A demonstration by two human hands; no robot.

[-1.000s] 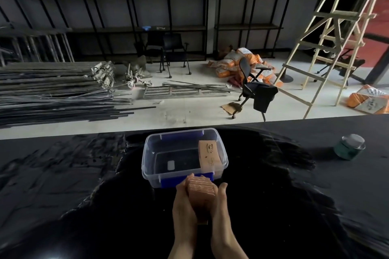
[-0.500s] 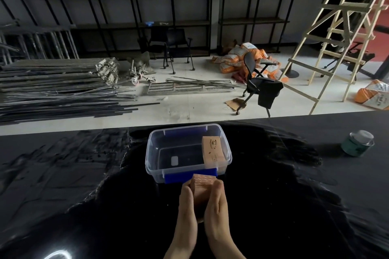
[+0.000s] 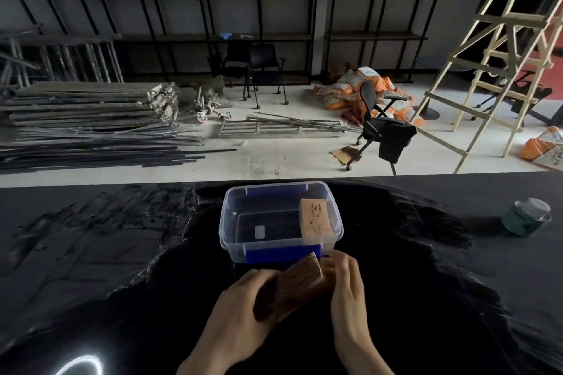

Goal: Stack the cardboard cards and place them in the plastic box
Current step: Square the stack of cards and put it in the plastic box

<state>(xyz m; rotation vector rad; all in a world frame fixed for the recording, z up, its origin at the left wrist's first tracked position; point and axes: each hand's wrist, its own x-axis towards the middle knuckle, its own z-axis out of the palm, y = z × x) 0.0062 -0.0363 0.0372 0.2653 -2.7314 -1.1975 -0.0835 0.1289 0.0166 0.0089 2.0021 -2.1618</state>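
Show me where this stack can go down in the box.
The clear plastic box has bare floor on its left and middle, bordered by the left wall and the cardboard cards leaning along the right wall. The right side is crowded. Both hands, left and right, hold the stack just before the near rim.

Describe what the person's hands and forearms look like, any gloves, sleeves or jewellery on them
Both are bare. The left hand and the right hand wear no gloves, and no rings show on the fingers in view. The wrists and the parts of the forearms inside the picture carry no sleeve, watch or bracelet. The nails look short and unpainted, though the dim light makes finer detail hard to tell.
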